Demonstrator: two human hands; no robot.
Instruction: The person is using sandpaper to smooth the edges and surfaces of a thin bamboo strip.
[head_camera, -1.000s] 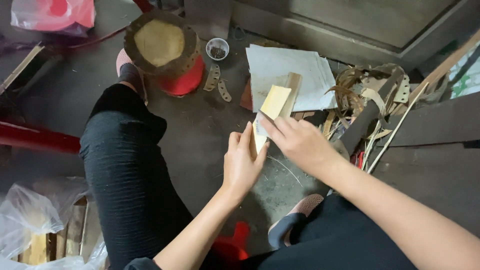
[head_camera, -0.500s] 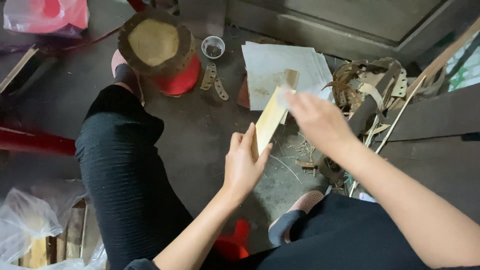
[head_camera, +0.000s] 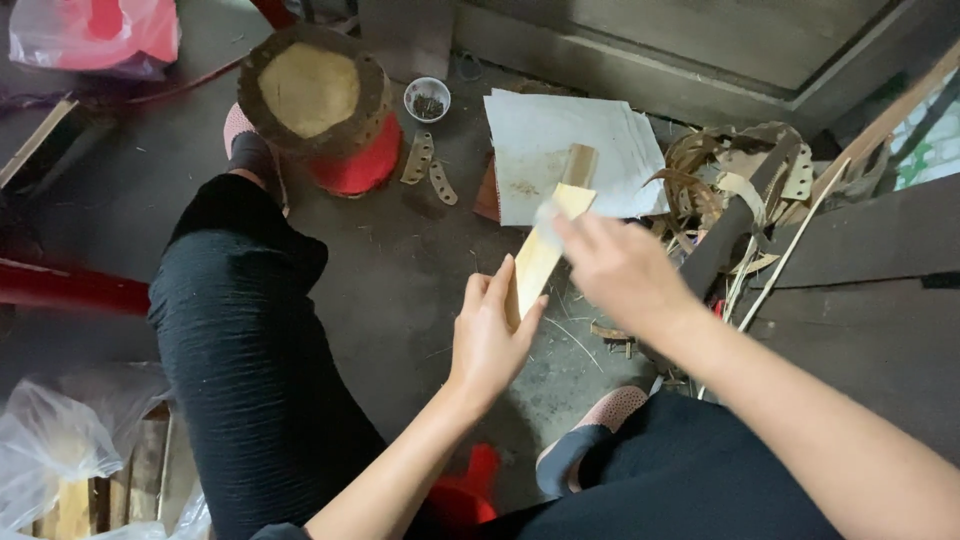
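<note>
My left hand (head_camera: 492, 335) grips the lower end of a pale yellow flat strip (head_camera: 545, 250) that looks like bamboo or wood, holding it tilted up to the right. My right hand (head_camera: 615, 265) is blurred and presses a small pale piece, perhaps sandpaper, against the strip's upper end. Both hands hover above the grey floor between my knees in black trousers.
A round wooden block on a red base (head_camera: 318, 105) stands at the back left, with a small cup (head_camera: 427, 99) beside it. White sheets (head_camera: 600, 135) lie behind the strip. A heap of strips and shavings (head_camera: 735, 200) sits at right. Plastic bags (head_camera: 60, 460) lie lower left.
My right hand has slid up along the strip from near my left hand to the upper end. The left hand has stayed in place, holding the strip.
</note>
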